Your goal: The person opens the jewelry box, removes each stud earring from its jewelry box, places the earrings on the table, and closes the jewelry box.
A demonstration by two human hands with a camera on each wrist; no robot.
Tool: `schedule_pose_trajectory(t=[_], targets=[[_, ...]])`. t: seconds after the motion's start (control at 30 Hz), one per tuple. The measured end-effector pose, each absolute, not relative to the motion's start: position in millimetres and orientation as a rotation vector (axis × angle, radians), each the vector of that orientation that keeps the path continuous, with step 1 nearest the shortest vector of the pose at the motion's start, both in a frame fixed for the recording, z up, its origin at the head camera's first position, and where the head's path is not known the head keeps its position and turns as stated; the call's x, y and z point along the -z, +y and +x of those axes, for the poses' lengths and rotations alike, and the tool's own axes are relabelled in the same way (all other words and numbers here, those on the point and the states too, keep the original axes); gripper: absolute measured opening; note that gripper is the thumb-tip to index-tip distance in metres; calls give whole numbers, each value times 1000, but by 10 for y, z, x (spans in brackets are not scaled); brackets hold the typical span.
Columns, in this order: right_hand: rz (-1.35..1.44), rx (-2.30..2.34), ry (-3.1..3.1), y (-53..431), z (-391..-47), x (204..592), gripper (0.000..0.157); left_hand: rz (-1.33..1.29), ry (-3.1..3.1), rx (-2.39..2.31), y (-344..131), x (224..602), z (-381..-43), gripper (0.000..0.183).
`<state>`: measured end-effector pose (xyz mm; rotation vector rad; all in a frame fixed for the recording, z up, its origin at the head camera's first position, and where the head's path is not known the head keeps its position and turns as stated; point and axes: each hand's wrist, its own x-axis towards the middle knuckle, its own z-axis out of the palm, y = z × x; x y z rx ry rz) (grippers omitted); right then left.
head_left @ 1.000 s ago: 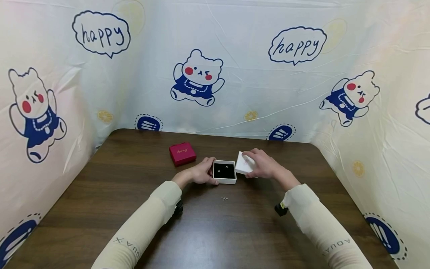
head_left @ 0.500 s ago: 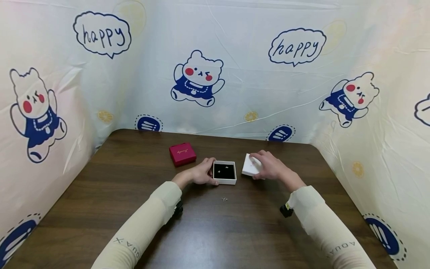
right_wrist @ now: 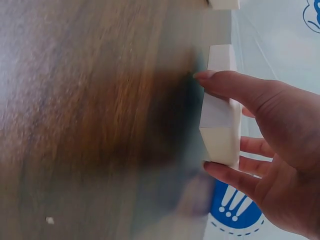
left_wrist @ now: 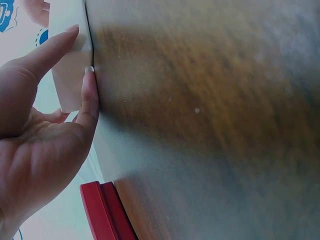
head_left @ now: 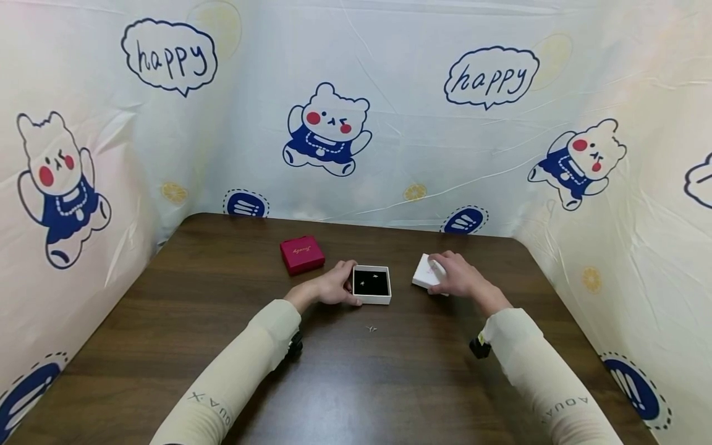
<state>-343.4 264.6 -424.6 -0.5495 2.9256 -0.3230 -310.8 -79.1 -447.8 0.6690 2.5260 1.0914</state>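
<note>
In the head view my left hand (head_left: 335,284) grips the left side of an open white jewelry box (head_left: 372,300), thumb at the front. The box has a black pad (head_left: 371,285) with two small star-shaped pieces, probably earrings. My right hand (head_left: 457,275) holds the white box lid (head_left: 425,272), to the right of the box and apart from it. In the right wrist view the lid (right_wrist: 220,145) is between thumb and fingers, close to the table or touching it. Small silvery pieces (head_left: 371,329) lie on the table in front of the box; their kind is too small to tell.
A dark red box (head_left: 302,254) with gold lettering stands behind and left of the white box. The brown wooden table (head_left: 356,383) ends at a printed cloth (head_left: 384,68) hung at the back and sides.
My right hand has carried the white lid to the right, away from the box. My left hand and the box have stayed in place.
</note>
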Motion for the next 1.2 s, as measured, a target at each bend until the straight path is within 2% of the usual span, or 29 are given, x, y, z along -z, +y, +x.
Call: schedule_pose_trajectory(t=[0.7, 1.2], targets=[[-558, 230, 2934, 2747, -3445, 4307, 71, 662, 2513, -1090, -797, 4491, -3119, 88], [-655, 236, 2979, 2574, -3368, 4256, 60, 667, 2514, -1093, -791, 4503, -3139, 89]])
